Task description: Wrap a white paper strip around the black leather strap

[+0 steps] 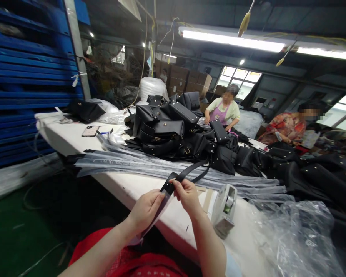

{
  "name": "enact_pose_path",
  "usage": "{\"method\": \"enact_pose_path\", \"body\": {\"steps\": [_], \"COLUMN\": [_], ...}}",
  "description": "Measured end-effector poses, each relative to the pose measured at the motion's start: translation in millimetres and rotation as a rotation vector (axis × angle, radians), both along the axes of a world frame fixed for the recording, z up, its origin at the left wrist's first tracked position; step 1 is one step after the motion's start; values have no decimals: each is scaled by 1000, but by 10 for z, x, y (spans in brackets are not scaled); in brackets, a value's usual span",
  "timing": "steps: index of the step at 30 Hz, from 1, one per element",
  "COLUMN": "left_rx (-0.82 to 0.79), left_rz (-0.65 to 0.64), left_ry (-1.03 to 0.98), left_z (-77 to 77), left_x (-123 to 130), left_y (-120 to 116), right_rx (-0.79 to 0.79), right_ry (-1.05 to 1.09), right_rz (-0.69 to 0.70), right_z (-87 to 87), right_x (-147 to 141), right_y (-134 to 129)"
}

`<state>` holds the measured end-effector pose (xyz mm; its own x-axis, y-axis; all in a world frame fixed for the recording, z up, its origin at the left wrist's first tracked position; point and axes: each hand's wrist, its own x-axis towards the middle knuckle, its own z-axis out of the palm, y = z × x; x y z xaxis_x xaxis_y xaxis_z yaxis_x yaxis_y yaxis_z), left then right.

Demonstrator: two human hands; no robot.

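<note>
A black strap (190, 169) runs from the heap of black handbags (167, 129) to my two hands at the table's near edge. My left hand (147, 207) is closed around the strap's lower part, where a clear plastic sleeve (158, 211) covers it. With thumb and fingers pinched, my right hand (186, 192) grips the strap a little higher up. The strap's rounded end stands up between the hands. Under the bags, long plastic-sleeved strips (127, 163) lie across the white table (127, 186).
A tape dispenser (225, 211) stands right of my right hand, with crumpled clear plastic (300, 227) beyond it. A phone (90, 131) lies at the left. Two people (223, 109) work across the table. Blue pallets (31, 77) are stacked at the left.
</note>
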<state>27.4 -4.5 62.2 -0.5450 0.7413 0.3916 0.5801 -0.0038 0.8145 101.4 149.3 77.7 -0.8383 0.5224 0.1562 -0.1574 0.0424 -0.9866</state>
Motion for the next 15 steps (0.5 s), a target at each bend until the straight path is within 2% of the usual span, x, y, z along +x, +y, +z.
{"method": "enact_pose_path", "body": {"steps": [2, 3, 4, 6, 7, 9, 11, 13, 15], "left_rx": [44, 64, 78, 91, 85, 43, -30, -100, -132], "left_rz": [70, 109, 142, 157, 128, 20, -84, -125, -152], "left_ry": [-2, 6, 16, 24, 17, -3, -21, -38, -42], "left_z": [-7, -12, -17, -34, -46, -84, -152, -262, -385], "left_x": [22, 28, 29, 19, 14, 14, 27, 22, -30], "left_y": [27, 36, 41, 41, 37, 24, 9, 3, 21], "right_rx": [74, 58, 3, -208, -350, -648, -876, -997, -959], "right_ry": [-23, -28, -35, -66, -93, -119, -40, 90, 183], "right_rz": [36, 27, 2, -25, 6, 178, 321, 315, 226], "right_z": [-44, -76, -110, -164, -178, -173, -127, -60, 5], "right_x": [-51, -73, -89, -99, -92, -67, -45, -46, -77], "right_y": [-77, -98, -105, -89, -71, -34, 0, 34, 71]}}
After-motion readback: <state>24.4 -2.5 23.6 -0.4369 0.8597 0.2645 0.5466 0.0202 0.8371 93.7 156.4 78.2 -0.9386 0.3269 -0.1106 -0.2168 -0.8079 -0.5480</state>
